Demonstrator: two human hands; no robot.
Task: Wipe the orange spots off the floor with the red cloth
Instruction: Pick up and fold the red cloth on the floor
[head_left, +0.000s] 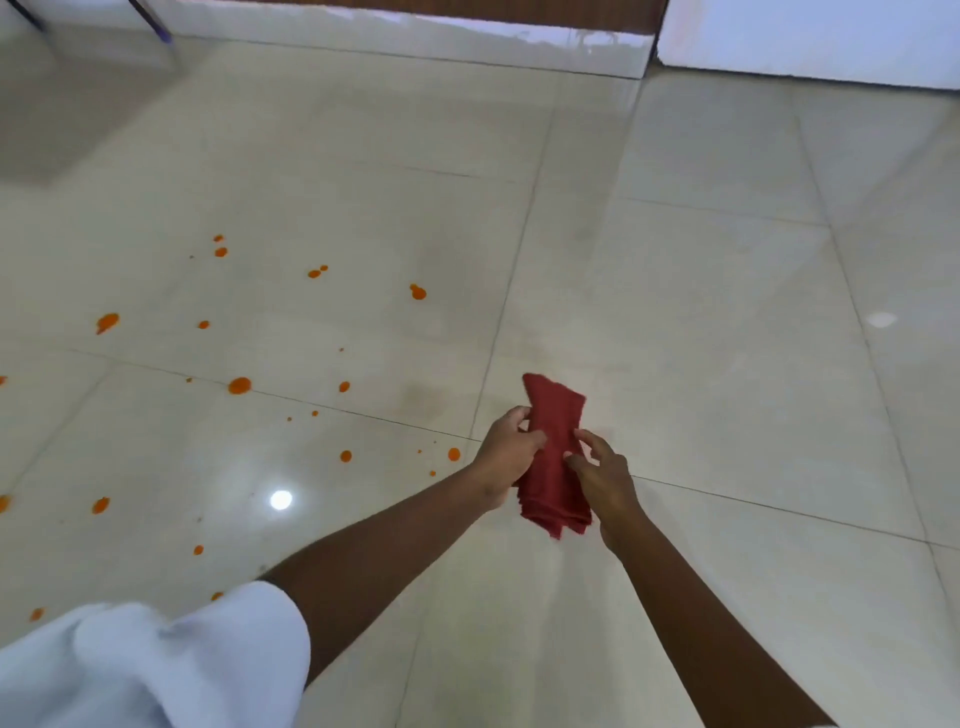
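Hands meet in front of the body with the red cloth (553, 415) bunched between them, held in the air above the pale tiled floor (675, 312) and not touching it. The left hand (506, 449) grips the cloth's left side, its fingers (519, 414) curled round the fabric, while the right hand (608, 483) seems to pinch the opposite edge between thumb and forefinger, its other fingers spread loosely. The cloth hangs folded into a long thick strip, one end poking up past the knuckles and the other drooping below the wrists. None of the orange spots (239, 385) looks wiped: they lie scattered over the tiles well to the left of the hands, the nearest few just beyond the left hand. The step in hand looks like readying the cloth, so it would pay to gather it into a flat pad that fills one palm, then crouch toward the nearest spots and press down firmly, drawing each stroke inward so the orange is lifted, not smeared across the glossy tile. A white sleeve (182, 660) shows at lower left.
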